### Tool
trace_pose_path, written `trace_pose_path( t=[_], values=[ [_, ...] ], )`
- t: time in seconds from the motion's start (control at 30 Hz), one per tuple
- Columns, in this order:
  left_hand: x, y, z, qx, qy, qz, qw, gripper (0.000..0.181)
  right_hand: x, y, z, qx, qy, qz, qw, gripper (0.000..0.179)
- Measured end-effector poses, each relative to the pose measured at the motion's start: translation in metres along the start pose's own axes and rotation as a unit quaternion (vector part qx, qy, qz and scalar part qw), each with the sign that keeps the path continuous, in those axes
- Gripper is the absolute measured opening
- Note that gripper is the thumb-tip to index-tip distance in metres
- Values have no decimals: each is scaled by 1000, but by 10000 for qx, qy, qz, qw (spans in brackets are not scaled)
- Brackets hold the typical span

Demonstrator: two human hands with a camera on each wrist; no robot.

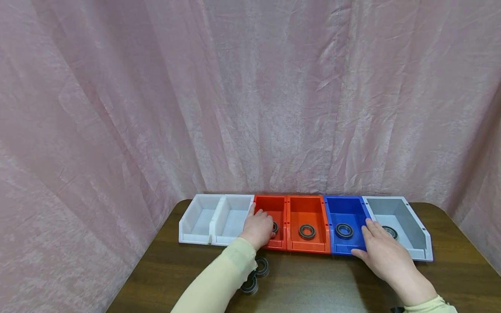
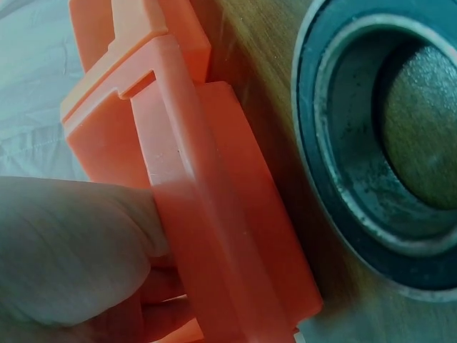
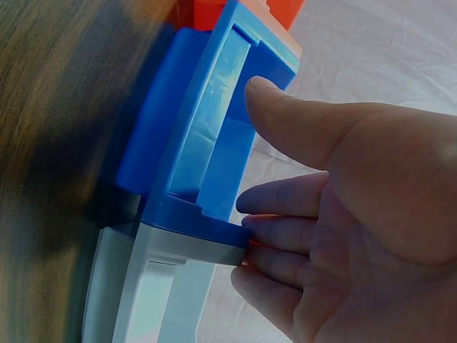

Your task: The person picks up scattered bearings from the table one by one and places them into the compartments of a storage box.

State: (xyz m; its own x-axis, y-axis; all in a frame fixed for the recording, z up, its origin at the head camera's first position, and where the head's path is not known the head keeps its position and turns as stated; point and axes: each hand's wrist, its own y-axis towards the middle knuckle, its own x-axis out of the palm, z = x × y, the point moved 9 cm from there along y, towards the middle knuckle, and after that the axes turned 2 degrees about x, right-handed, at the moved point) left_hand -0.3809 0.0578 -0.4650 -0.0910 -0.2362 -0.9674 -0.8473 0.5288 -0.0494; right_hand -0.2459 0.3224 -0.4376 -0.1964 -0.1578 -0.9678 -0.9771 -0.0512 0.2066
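Observation:
My left hand (image 1: 258,228) reaches into the red bin (image 1: 271,202), its thumb and fingers around a ball bearing (image 1: 275,228) that is partly hidden. In the left wrist view, the red bin's front wall (image 2: 207,193) covers the fingertips. My right hand (image 1: 385,254) is above the border of the blue bin (image 1: 344,203) and the grey bin (image 1: 391,206), fingers extended and nothing held. A bearing (image 1: 344,231) lies in the blue bin; another bearing (image 1: 390,232) in the grey bin is partly behind the right hand.
An orange-red bin (image 1: 306,206) holds a bearing (image 1: 307,231). Two white bins (image 1: 201,217) stand at the row's left end. More bearings (image 1: 261,266) lie on the wooden table (image 1: 305,282) beside the left sleeve. A pink curtain (image 1: 274,95) hangs behind the row.

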Motion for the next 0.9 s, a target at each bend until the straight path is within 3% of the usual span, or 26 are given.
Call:
trace_pose_path(
  t=[0.33, 0.6, 0.9],
  values=[
    [4, 3, 0, -98, 48, -236, 9997, 33, 1, -1, 1, 23, 13, -50, 10000, 78],
    [2, 3, 1, -76, 121, -208, 9997, 21, 1, -1, 0, 13, 28, -34, 10000, 77],
    [-1, 3, 2, -92, 104, -248, 9996, 21, 1, 0, 0, 23, 21, -51, 10000, 77]
  ],
)
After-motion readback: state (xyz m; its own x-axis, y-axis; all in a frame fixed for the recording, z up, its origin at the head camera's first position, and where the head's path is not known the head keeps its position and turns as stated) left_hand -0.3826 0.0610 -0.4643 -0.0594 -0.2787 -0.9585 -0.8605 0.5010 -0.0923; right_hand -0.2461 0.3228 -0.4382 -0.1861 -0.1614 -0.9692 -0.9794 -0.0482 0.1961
